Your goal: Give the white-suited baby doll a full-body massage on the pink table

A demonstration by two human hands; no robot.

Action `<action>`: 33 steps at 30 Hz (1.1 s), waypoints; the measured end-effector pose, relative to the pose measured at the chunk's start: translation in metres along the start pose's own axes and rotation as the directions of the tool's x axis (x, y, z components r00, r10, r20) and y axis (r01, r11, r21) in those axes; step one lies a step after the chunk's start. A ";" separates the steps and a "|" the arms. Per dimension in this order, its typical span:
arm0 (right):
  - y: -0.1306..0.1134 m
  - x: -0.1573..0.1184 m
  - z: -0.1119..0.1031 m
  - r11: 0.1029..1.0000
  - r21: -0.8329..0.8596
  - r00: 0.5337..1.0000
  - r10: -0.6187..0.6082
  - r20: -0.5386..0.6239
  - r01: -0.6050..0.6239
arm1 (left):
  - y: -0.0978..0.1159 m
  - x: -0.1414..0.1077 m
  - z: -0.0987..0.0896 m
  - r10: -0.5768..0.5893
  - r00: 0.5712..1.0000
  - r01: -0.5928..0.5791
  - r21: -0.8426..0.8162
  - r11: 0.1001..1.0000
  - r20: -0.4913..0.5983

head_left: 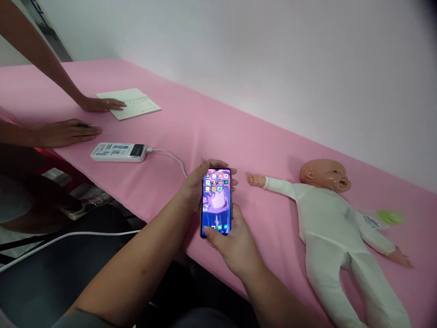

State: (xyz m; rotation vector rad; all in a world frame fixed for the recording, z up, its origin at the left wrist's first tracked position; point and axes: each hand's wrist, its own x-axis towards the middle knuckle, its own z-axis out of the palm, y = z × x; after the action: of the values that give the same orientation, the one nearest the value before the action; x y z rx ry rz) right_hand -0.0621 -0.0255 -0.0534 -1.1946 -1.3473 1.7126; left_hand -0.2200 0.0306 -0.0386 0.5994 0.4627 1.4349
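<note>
A smartphone (217, 202) is held upright in front of me, its lit screen showing rows of app icons on a purple wallpaper. My left hand (196, 184) wraps round its upper left side, fingertips showing past the right edge. From below, my right hand (239, 243) grips the lower right corner, with the thumb over the bottom of the screen. To the right lies a baby doll (332, 218) in a white cloth suit, on its back with its head turned aside. One doll arm stretches toward the phone.
A pink-covered table (218, 123) runs along a white wall. On it lie a white power bank (118, 152) with a cable (170, 156), an open notebook (133, 102) and a green object (391, 217). Another person's hands (70, 132) rest at left, one with a pen (84, 125).
</note>
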 end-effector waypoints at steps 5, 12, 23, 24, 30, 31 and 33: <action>0.009 0.004 -0.003 0.990 0.135 0.995 0.027 0.100 -0.040 | 0.002 -0.002 0.000 -0.022 1.000 0.022 -0.017 1.000 0.005; 0.011 0.009 -0.007 0.981 0.183 0.990 0.039 0.132 -0.063 | 0.002 -0.002 -0.002 -0.041 0.999 0.041 -0.004 0.999 0.033; 0.005 0.007 -0.010 0.999 0.010 0.994 0.041 0.099 -0.042 | 0.004 -0.002 -0.006 -0.043 0.995 0.039 0.049 0.998 0.089; 0.002 0.007 -0.010 0.999 -0.027 0.995 0.046 0.094 -0.043 | 0.004 -0.002 -0.006 -0.043 0.995 0.038 0.048 0.998 0.087; -0.006 0.003 -0.013 0.998 0.049 0.980 0.036 0.194 -0.046 | 0.005 -0.003 -0.006 -0.048 0.995 0.047 0.014 0.999 0.082; -0.007 0.003 -0.013 0.997 0.061 0.977 0.033 0.209 -0.046 | 0.005 -0.003 -0.006 -0.049 0.995 0.049 0.006 0.999 0.084; -0.007 0.003 -0.013 0.996 0.077 0.974 0.026 0.225 -0.045 | 0.006 -0.002 -0.006 -0.051 0.995 0.052 -0.007 0.999 0.091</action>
State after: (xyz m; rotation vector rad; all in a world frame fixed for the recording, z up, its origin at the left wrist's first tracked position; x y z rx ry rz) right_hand -0.0514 -0.0160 -0.0486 -1.0095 -1.3776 1.9558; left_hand -0.2286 0.0290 -0.0399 0.6384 0.3966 1.3545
